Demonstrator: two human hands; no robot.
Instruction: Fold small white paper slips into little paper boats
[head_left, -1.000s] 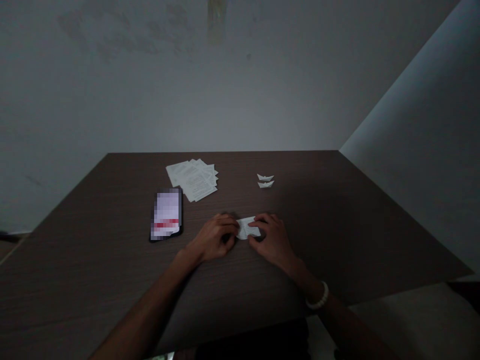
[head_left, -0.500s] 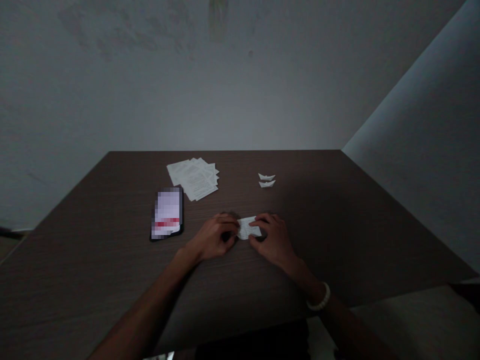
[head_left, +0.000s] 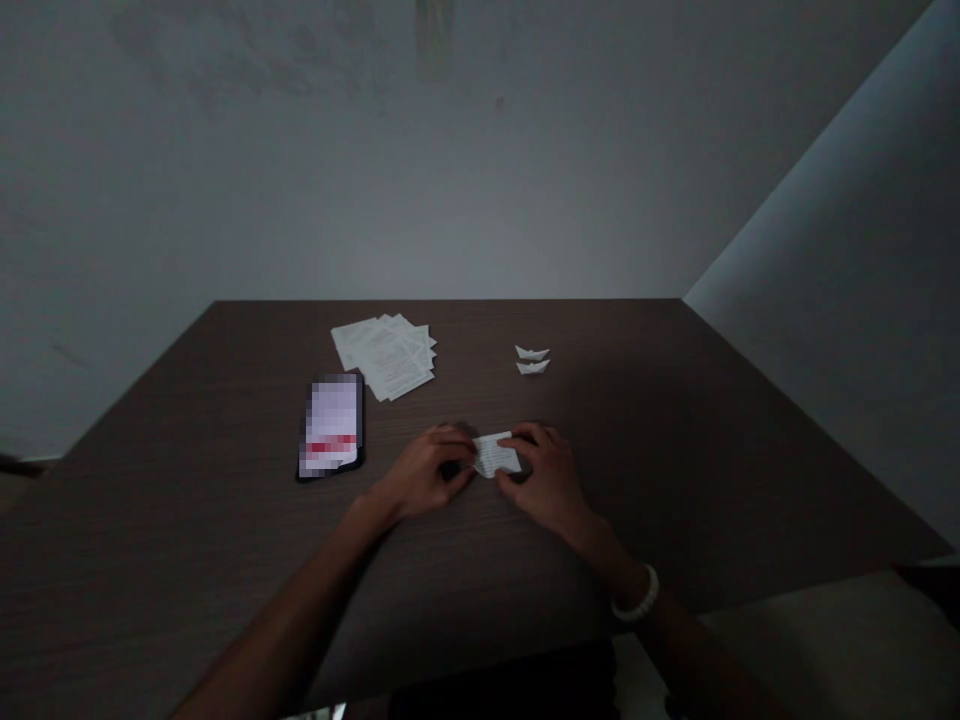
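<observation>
A small piece of printed paper (head_left: 496, 455) lies between my hands near the middle of the table. My left hand (head_left: 435, 470) pinches its left edge, where the paper's near left corner looks slightly lifted. Fingers of my right hand (head_left: 546, 475) rest on the right part of the paper, thumb at the near edge and index finger on top, gripping it. A pale beaded bracelet is on my right wrist. Beyond my hands two small folded paper boats (head_left: 533, 360) stand one behind the other.
A fanned stack of printed sheets (head_left: 386, 358) lies at the back left. In front of it rests a phone (head_left: 331, 425) with a blurred, lit screen. The brown wooden table (head_left: 225, 560) meets a grey wall (head_left: 585, 180) behind, with another wall at the right.
The left edge of the paper has lifted or bent a little under my left fingers. Both hands stay in nearly the same place; the view has shifted very slightly.
</observation>
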